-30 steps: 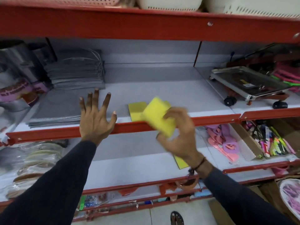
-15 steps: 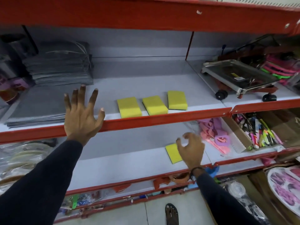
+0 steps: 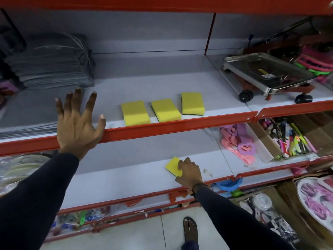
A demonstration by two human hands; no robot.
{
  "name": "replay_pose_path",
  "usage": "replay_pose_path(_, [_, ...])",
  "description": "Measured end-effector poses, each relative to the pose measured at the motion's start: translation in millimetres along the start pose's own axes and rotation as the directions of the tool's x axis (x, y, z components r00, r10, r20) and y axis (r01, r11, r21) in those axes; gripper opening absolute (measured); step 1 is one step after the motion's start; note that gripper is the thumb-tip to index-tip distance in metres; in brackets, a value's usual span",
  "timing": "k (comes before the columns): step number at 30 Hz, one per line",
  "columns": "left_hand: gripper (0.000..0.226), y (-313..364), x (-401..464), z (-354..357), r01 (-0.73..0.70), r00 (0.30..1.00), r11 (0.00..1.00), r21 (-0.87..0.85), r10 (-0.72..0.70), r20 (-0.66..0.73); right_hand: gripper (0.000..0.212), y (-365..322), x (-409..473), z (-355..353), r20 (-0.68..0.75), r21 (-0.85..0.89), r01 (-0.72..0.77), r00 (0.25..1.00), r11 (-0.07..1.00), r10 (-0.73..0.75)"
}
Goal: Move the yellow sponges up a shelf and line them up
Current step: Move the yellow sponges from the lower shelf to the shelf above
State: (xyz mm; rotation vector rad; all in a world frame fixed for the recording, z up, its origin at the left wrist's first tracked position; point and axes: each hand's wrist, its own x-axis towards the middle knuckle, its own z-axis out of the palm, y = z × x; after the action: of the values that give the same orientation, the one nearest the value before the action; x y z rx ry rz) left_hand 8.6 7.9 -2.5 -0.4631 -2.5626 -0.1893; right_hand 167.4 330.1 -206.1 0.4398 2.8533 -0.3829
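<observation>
A shop shelving unit with red metal edges and pale grey boards fills the view, its grey back panel split by a thin red upright. A stack of folded grey cloths sits at the left of the upper shelf; a steel tray on black wheels stands at the right. Below it, pink and purple plastic pieces lie beside a cardboard box of coloured pens. Packaged goods crowd the lowest tiers above a pale tiled floor. Lighting is even and dim.
</observation>
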Motion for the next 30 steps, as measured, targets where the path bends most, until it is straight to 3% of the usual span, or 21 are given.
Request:
replay_pose_path(4, [0.078,1.3,0.6,-2.3,0.003,1.000,1.000,0.000,-0.003,0.007,0.051,-13.2,-34.8,-44.5,-0.184,0.143,0.295,0.946,0.945,-0.268])
replay_pose_path(8, [0.079,0.2,-0.6,-1.6,-0.014,1.000,1.000,-0.001,0.014,0.013,0.042,-7.5,-71.6,-133.0,-0.295,0.408,0.456,0.886,0.791,-0.359])
replay_pose_path(12, [0.078,1.5,-0.7,-4.6,-0.020,0.999,1.000,0.000,0.020,0.033,0.035,6.8,-87.6,-229.8,-0.424,0.678,0.467,0.879,0.567,-0.218])
replay_pose_path(15, [0.078,-0.1,-0.1,-4.2,-0.029,0.997,1.000,0.007,0.028,0.077,0.029,21.9,-86.6,-279.6,-0.551,0.740,0.504,0.834,0.447,-0.028])
replay_pose_path(16, [0.077,-0.4,0.2,-4.1,-0.032,0.996,0.999,0.009,0.031,0.085,0.027,26.8,-82.1,-287.5,-0.609,0.705,0.495,0.789,0.507,0.076])
replay_pose_path(18, [0.076,-2.8,0.4,-2.6,-0.049,0.992,0.999,0.021,0.046,0.114,0.030,33.2,-66.2,-290.0,-0.675,0.592,0.331,0.702,0.735,0.227])
replay_pose_path(19, [0.074,-1.9,-0.9,-4.4,-0.070,0.990,0.997,0.018,0.067,0.122,0.035,35.5,-57.7,-287.4,-0.676,0.505,0.205,0.698,0.838,0.237])
replay_pose_path(21, [0.069,1.8,-4.6,-7.4,-0.133,0.984,0.989,-0.057,0.139,0.110,0.040,35.7,-43.4,-275.0,-0.613,0.313,0.016,0.767,0.950,0.189])
replay_pose_path(23, [0.062,10.6,-7.2,-11.9,-0.206,0.974,0.967,-0.152,0.218,0.066,0.043,31.9,-35.1,-265.8,-0.567,0.191,-0.054,0.809,0.980,0.155])
replay_pose_path(26, [0.056,32.7,-7.6,-17.9,-0.299,0.949,0.927,-0.227,0.314,0.034,0.048,17.8,-30.2,-267.4,-0.598,0.134,-0.057,0.791,0.989,0.126])
replay_pose_path(30, [0.053,56.3,-5.5,-21.8,-0.334,0.931,0.902,-0.274,0.362,0.057,0.030,-16.8,-25.4,-276.5,-0.641,0.078,0.051,0.767,0.996,0.011])
